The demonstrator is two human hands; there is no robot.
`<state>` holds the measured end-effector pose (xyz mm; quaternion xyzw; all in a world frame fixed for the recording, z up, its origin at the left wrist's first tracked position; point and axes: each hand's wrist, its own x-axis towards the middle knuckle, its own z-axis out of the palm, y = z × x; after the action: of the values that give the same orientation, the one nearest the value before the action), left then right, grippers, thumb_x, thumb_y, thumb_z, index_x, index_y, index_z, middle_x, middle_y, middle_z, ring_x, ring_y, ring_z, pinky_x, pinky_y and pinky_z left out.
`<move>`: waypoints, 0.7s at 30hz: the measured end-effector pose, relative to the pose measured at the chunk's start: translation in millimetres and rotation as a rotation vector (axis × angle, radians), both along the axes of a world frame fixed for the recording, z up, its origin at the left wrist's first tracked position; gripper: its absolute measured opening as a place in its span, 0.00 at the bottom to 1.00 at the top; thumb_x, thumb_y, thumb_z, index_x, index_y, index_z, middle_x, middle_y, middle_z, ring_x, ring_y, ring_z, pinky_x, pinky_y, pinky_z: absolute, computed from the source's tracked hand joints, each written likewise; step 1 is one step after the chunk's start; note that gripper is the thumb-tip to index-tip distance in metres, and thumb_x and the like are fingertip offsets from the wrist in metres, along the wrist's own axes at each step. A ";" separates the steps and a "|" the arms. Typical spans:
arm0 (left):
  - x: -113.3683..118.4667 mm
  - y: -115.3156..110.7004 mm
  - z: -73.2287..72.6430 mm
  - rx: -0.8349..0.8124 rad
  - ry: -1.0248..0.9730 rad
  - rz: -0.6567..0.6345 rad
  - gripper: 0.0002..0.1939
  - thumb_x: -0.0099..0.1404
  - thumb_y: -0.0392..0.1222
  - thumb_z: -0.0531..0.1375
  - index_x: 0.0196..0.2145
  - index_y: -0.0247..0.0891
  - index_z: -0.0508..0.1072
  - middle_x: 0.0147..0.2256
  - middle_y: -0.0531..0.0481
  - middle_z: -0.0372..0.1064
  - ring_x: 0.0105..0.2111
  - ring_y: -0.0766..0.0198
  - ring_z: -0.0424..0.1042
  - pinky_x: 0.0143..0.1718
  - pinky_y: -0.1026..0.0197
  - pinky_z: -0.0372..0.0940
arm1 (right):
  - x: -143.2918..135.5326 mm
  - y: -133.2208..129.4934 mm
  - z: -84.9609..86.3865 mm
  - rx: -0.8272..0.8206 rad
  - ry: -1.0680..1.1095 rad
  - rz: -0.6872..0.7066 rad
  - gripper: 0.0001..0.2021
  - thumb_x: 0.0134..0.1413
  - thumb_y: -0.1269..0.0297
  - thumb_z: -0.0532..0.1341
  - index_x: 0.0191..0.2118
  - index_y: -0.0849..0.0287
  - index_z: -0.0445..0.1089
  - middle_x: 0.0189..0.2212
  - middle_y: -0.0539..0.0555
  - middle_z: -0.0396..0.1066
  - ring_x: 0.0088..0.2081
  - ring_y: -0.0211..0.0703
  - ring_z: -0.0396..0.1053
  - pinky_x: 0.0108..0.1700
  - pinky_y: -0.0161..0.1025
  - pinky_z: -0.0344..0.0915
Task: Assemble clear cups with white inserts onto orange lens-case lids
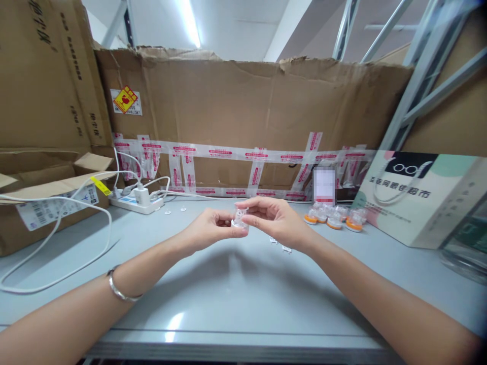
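Observation:
Both hands meet above the grey table around a small clear plastic container [240, 218] with white parts inside. My left hand [211, 227] is closed on its lower part from the left, thumb underneath. From the right, my right hand [272, 215] grips the upper part between thumb and fingers. Small white plastic pieces [286, 249] lie on the table below my right hand. Further right stand several clear containers with orange or white bases [334, 222].
A white power strip [142, 203] with looping cables lies at the back left beside an open cardboard box [49, 203]. A paper bag [414, 197] stands at the right. Taped cardboard [228, 111] closes off the back. Small white discs [168, 213] lie near the strip.

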<state>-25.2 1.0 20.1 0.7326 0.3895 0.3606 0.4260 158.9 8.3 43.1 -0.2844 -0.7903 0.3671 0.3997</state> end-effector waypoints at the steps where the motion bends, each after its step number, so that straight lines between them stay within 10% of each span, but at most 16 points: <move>1: 0.2 0.0 -0.3 0.000 0.007 0.007 0.13 0.52 0.50 0.62 0.30 0.37 0.74 0.26 0.52 0.64 0.28 0.65 0.61 0.28 0.64 0.55 | -0.3 0.2 -1.0 0.004 0.007 0.002 0.12 0.47 0.63 0.63 0.40 0.57 0.71 0.36 0.53 0.74 0.38 0.42 0.72 0.41 0.42 0.69; 12: 4.1 2.3 -6.8 0.061 0.045 0.157 0.17 0.51 0.54 0.61 0.27 0.35 0.73 0.22 0.54 0.60 0.25 0.67 0.58 0.26 0.64 0.52 | -13.8 4.8 -25.9 0.082 0.151 -0.147 0.09 0.47 0.61 0.63 0.35 0.58 0.67 0.38 0.54 0.71 0.38 0.41 0.69 0.42 0.42 0.67; 21: 10.7 0.0 -3.7 0.024 -0.022 0.125 0.18 0.51 0.55 0.61 0.29 0.35 0.74 0.21 0.54 0.61 0.24 0.68 0.58 0.26 0.64 0.52 | -8.5 6.9 -18.3 -0.085 0.252 -0.005 0.10 0.47 0.58 0.63 0.34 0.57 0.66 0.34 0.52 0.70 0.35 0.38 0.69 0.39 0.38 0.66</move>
<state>-14.5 1.0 16.4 0.7080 0.4256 0.3990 0.3981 150.4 15.3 24.8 -0.2547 -0.7169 0.4322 0.4842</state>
